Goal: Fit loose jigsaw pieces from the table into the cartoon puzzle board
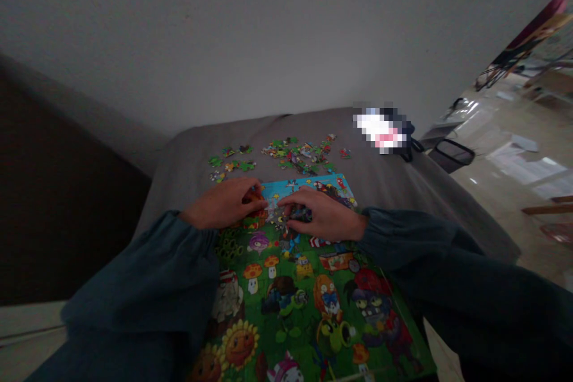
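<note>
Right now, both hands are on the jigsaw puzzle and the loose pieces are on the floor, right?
Not the floor: the loose pieces lie on the grey cloth, as the head view shows. The left hand and right hand are on the jigsaw puzzle, as you said.

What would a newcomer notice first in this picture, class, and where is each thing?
The bright green cartoon puzzle fills the lower middle of the view. The left hand and right hand meet over its far end. Beyond them, loose puzzle pieces lie scattered on grey cloth.
</note>
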Demonstrator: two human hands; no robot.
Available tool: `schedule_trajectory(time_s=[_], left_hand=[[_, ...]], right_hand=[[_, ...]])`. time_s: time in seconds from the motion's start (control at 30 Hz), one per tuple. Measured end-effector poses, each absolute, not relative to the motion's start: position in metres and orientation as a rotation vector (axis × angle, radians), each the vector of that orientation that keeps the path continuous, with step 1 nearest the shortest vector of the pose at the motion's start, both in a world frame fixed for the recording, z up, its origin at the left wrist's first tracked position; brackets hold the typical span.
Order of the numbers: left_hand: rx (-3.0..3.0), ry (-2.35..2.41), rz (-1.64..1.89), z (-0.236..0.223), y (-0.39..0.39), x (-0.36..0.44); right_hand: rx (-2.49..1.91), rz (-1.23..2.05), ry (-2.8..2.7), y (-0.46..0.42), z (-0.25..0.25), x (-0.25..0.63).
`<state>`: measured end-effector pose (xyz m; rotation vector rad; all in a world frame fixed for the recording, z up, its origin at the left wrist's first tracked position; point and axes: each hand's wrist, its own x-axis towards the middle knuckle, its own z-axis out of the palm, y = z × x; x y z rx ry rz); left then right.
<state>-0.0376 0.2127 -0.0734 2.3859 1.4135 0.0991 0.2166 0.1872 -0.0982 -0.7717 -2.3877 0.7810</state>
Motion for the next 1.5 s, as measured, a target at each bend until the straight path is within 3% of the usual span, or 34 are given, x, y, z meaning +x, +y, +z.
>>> schedule_trajectory(time_s=[0.43,0.97,1.23,1.5], left_hand=[[2.389,1.402,0.087,-0.071,0.212,-0.036],[2.372,1.395,0.1,-0.071,0.213,-0.039],[2.216,2.031,0.453,-0.058,0.23,-0.102],[2.224,1.978,0.337,-0.086,0.242,-0.115]], right_hand=[[-0.706,0.773,-2.456,0.189,-0.094,0.216],[-0.578,0.415,-2.69,0.191,-0.09,0.22],[-0.551,0.449,-2.647,0.192,-0.09,0.223],[-0.612,0.446,-2.45,0.196,-0.089,0.225]])
